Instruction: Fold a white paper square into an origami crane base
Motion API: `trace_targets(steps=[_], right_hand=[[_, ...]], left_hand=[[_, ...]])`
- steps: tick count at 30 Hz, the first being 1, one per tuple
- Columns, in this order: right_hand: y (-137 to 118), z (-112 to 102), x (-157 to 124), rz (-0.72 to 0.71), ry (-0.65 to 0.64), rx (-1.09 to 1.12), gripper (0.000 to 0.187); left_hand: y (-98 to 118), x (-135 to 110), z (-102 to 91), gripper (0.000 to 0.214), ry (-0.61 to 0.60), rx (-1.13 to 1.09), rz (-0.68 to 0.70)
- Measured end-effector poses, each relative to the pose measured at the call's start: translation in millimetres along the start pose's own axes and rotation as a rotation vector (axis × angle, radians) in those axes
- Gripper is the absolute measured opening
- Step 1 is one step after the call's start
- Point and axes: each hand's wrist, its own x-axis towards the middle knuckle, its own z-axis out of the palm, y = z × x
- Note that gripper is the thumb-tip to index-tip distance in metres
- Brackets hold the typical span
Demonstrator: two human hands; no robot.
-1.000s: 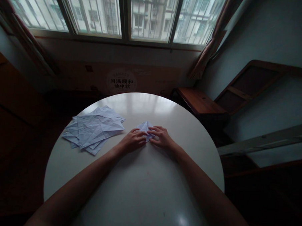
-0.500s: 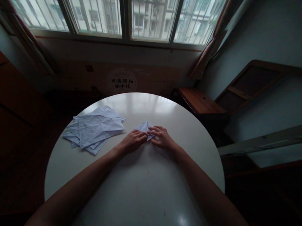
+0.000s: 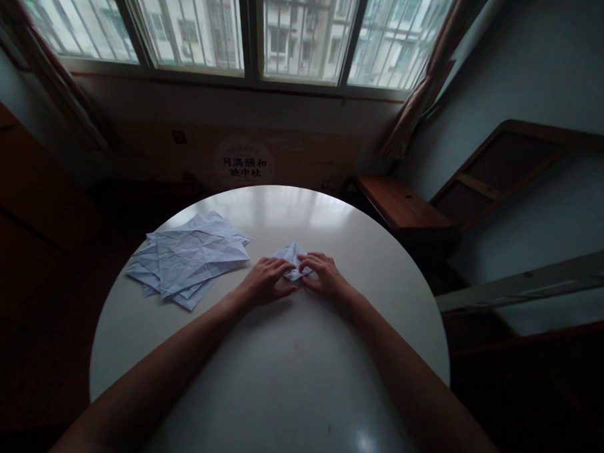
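A small folded piece of pale paper (image 3: 291, 254) lies on the round white table (image 3: 275, 372), near its middle. My left hand (image 3: 267, 280) rests on the paper's left part with its fingers curled and pressed down. My right hand (image 3: 322, 273) presses the paper's right part, fingers bent over it. The two hands nearly meet above the fold, and they hide the lower half of the paper.
A loose stack of creased pale sheets (image 3: 188, 258) lies on the table's left side. Beyond the table are a wall with a window (image 3: 260, 31), a wooden stool (image 3: 400, 207) at the right and a leaning wooden frame (image 3: 509, 169).
My left hand's fingers have slid a little over the folded paper. Otherwise hands and paper stay where they were.
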Motion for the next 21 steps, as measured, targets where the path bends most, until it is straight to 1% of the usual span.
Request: trace_targets(steps=[2,4,7,9,13,15,18,21], right_hand=[[1.1,1.0,0.6,0.003,0.006,0.005,0.017],[1.8,2.1,1.2,0.009,0.017,0.008,0.016],[1.9,3.3,2.0,0.015,0.037,0.012,0.013],[1.8,4.0,2.5,0.017,0.046,0.021,0.011],[3.9,5.9,3.8,0.017,0.073,0.052,0.006],[5.4,6.9,4.7,0.008,0.084,0.062,0.009],[5.4,7.8,5.4,0.007,0.091,0.066,0.013],[0.9,8.4,5.0,0.046,0.096,0.050,0.013]], left_hand=[[0.0,0.3,-0.4,0.031,-0.007,0.025,-0.011],[-0.8,0.7,-0.1,0.021,-0.005,0.036,-0.032],[-3.6,1.4,1.7,0.013,0.029,0.035,-0.096],[-5.7,2.0,3.1,0.013,0.049,0.027,-0.117],[-8.3,3.0,5.1,0.015,0.056,-0.001,-0.105],[-8.4,3.0,5.8,0.016,0.049,-0.011,-0.091],[-8.1,2.3,7.0,0.009,0.070,-0.041,-0.112],[-8.5,1.6,8.1,0.017,0.095,-0.089,-0.158]])
